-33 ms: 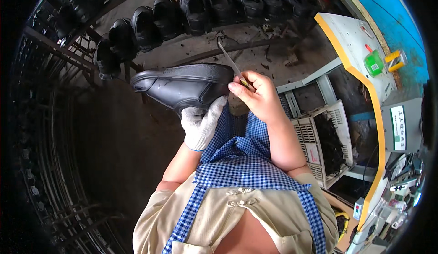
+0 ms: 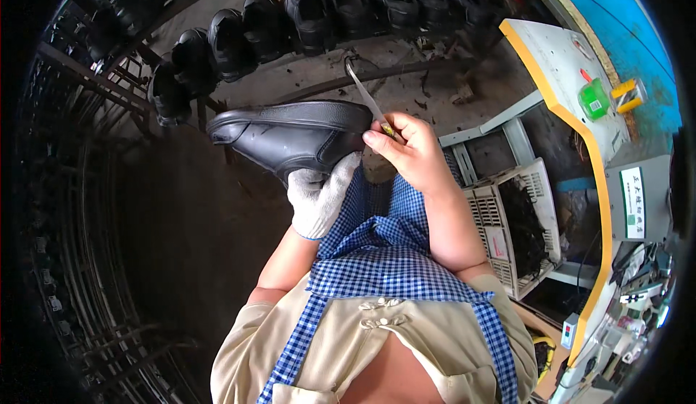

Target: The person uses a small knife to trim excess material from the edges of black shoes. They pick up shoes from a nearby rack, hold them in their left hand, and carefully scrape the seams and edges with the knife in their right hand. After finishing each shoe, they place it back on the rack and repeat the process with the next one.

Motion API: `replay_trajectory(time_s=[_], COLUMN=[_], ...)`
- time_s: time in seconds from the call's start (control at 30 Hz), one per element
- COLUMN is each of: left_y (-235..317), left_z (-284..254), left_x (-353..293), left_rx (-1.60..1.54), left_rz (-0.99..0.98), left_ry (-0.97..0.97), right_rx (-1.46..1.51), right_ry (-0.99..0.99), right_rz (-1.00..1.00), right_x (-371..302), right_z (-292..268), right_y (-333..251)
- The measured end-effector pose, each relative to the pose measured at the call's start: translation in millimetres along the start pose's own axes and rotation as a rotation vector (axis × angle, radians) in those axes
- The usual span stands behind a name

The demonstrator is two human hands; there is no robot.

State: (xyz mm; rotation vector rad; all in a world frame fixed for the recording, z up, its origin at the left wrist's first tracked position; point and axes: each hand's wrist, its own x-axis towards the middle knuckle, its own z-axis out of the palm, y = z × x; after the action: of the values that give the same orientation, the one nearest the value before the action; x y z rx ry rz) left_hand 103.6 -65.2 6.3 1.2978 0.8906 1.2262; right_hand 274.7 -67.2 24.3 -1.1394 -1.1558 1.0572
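Black leather shoe [image 2: 279,146] with a thick dark sole [image 2: 312,116] is held sole-up ahead of the person's blue-and-white checked cloth apron [image 2: 391,270], gripped from below by the white-gloved left hand [image 2: 319,201]. The bare right hand [image 2: 412,150] pinches a slim silver-bladed knife [image 2: 368,96] at its handle, just beside the shoe's right end — whether the edge touches the sole is hard to tell. Good control here calls for a firm shoe, light pressure and a shallow blade angle — with gloved fingers well clear of the blade.
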Motion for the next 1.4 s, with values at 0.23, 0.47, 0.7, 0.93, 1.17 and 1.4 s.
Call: replay_trajectory(time_s=[0.23,0.47,0.7,0.93,1.17,1.4], left_y=[1,-3,3,38,63,46], left_z=[-1,-6,3,-12,-29,-36], left_x=[-3,11,17,17,-1,37], left_rx=[-0.104,-0.543,-0.618,0.549,0.737,-0.280], left_rz=[-0.149,-0.278,-0.352,-0.083,0.346,0.055], left_ry=[-0.021,-0.076,-0.152,-0.703,-0.951,0.014], right_rx=[0.689,0.010,0.186,0.258,0.683,0.689], right_ry=[-0.288,0.100,-0.028,-0.320,-0.221,-0.473], right_rz=[0.356,0.039,0.165,0.383,0.429,0.309], right_x=[-9,-22,-27,-30,-60,-82], right_z=[-37,-51,-48,-68,-46,-38], right_y=[9,40,24,31,118,129])
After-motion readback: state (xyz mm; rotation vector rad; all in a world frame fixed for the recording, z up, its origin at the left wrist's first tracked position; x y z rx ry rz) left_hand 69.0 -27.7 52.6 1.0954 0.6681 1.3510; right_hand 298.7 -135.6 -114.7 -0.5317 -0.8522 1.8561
